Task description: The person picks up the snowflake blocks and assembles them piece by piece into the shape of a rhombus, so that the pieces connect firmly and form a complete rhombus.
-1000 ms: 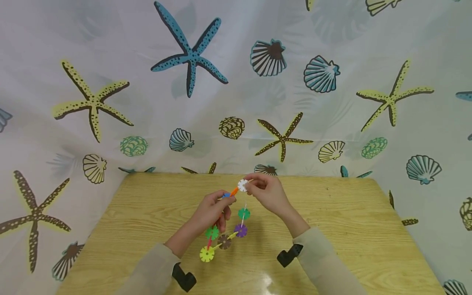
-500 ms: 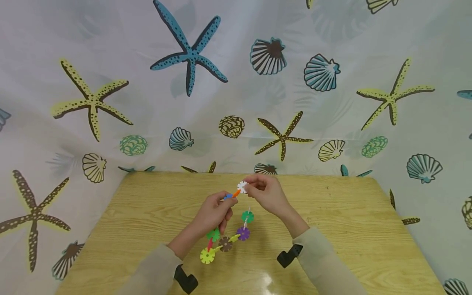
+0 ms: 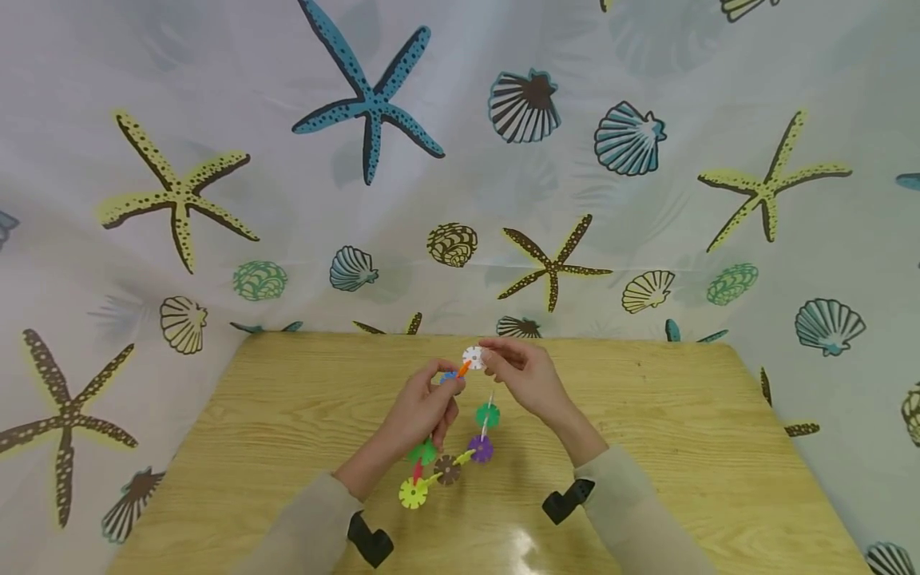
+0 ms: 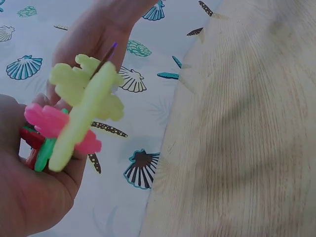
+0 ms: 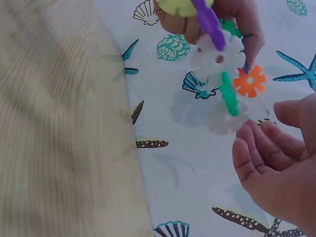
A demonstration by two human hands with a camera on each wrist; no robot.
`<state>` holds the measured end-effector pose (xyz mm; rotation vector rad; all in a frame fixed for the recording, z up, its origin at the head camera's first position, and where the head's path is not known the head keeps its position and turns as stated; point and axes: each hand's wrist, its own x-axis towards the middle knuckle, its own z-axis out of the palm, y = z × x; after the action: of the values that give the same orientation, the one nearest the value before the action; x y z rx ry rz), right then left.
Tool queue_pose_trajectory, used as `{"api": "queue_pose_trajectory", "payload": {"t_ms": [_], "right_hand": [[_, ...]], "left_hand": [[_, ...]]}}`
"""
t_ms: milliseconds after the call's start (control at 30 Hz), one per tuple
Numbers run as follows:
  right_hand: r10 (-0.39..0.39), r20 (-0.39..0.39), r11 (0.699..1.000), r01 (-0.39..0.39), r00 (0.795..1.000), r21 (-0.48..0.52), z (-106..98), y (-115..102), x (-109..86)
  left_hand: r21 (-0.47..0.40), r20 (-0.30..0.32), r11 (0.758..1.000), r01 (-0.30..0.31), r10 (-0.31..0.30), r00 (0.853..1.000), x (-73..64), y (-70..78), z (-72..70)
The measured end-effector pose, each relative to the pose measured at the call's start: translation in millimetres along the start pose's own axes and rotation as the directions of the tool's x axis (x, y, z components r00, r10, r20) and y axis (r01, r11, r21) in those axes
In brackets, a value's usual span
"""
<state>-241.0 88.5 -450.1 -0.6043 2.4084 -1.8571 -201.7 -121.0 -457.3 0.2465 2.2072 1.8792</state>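
A chain of slotted plastic snowflake discs hangs between my hands above the table. My left hand [image 3: 420, 407] pinches a blue disc [image 3: 450, 377] near one end. From it an orange disc [image 3: 463, 370] slants up to a white disc [image 3: 472, 357]. Thumb and fingertips of my right hand [image 3: 528, 379] pinch that white disc's right edge. Below the left hand dangle a green disc [image 3: 422, 452], a pink disc [image 4: 44, 120], a yellow disc [image 3: 413, 493], a brown disc [image 3: 447, 469] and a purple disc [image 3: 480, 449]. Another green disc [image 3: 488, 414] stands near the chain's free end.
A wooden table [image 3: 647, 447] spreads below both hands. Behind it and at both sides hangs a white cloth [image 3: 402, 208] printed with starfish and shells. Black wrist cameras are strapped over both sleeves [image 3: 640, 511].
Both hands have risen slightly. More of the white disc shows beside my right fingertips. The hanging part of the chain has swung a little to the right.
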Motion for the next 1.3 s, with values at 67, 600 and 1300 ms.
{"api": "queue_pose_trajectory", "payload": {"t_ms": [67, 600, 1300], "right_hand": [[0.030, -0.024, 1.000, -0.030, 0.999, 0.002, 1, 4, -2.9], [0.139, 0.116, 0.989, -0.143, 0.984, 0.027, 12, 17, -21.2], [0.073, 0.137, 0.991, -0.087, 0.988, 0.102, 12, 5, -18.2]], "left_hand": [[-0.024, -0.007, 1.000, -0.006, 0.006, 1.000, 1.7, 0.4, -0.8], [-0.116, -0.050, 0.992, -0.042, 0.036, 0.998, 4.5, -0.6, 2.2], [-0.035, -0.038, 0.999, -0.042, 0.041, 0.998, 3.4, 1.8, 8.7]]}}
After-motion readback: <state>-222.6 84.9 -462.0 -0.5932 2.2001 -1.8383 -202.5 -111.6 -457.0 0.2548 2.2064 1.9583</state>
